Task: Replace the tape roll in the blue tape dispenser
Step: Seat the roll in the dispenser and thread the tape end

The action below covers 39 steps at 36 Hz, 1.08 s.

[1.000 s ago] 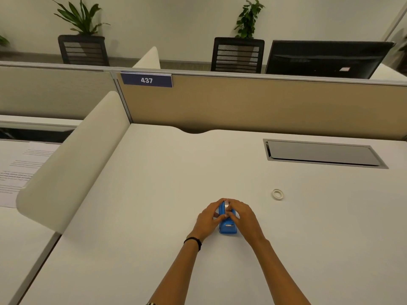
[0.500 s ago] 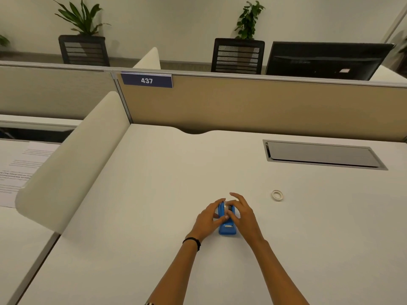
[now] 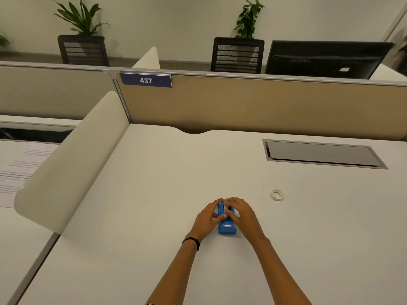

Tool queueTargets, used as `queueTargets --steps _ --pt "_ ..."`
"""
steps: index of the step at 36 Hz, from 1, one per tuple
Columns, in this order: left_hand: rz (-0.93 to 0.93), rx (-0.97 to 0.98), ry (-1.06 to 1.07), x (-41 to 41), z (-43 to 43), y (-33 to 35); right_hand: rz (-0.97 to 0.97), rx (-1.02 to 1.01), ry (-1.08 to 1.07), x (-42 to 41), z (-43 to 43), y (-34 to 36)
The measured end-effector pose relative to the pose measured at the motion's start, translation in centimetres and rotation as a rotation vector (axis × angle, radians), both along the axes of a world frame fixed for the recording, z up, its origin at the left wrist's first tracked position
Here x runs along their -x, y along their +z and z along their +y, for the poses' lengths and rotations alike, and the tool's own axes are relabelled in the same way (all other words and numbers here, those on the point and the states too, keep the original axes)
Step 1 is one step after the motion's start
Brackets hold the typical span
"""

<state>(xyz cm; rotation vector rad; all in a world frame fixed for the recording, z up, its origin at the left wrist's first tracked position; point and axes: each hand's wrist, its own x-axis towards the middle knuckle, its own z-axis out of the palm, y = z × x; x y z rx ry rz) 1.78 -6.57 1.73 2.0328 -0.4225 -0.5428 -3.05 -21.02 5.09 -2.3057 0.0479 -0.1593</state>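
Note:
The blue tape dispenser [image 3: 226, 226] stands on the white desk [image 3: 154, 205], its cutter end toward me. My left hand [image 3: 206, 219] grips its left side, thumb across the top. My right hand [image 3: 241, 213] covers its right side, fingers curled over a pale tape roll [image 3: 225, 208] sitting in the dispenser's top slot. Most of that roll is hidden by my fingers. A second small white tape ring [image 3: 277, 194] lies flat on the desk to the right, apart from both hands.
A grey cable hatch [image 3: 323, 154] is set into the desk at the back right. A curved white divider [image 3: 72, 159] borders the left side, with printed paper [image 3: 19, 170] beyond it. A tan partition [image 3: 264, 106] closes the back.
My right hand's fingers, spread half a second ago, have curled back down over the roll in the dispenser. The dispenser and the loose ring have stayed in place.

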Motion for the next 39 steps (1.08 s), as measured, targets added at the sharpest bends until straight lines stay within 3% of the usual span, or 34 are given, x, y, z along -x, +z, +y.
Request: queueTargets --steps 20,27,32,39 --pt "-0.019 -0.011 -0.010 0.0 0.1 0.1 0.014 -0.084 -0.043 0.1 0.6 0.3" --pt "-0.042 -0.022 -0.033 0.1 0.1 0.2 -0.028 0.016 -0.026 0.3 0.8 0.5" --pt "-0.050 -0.021 -0.028 0.2 0.1 0.2 -0.053 0.194 0.013 0.8 1.0 0.2" --pt "-0.045 -0.006 -0.017 0.3 0.1 0.3 -0.070 0.225 0.032 1.4 1.1 0.1"
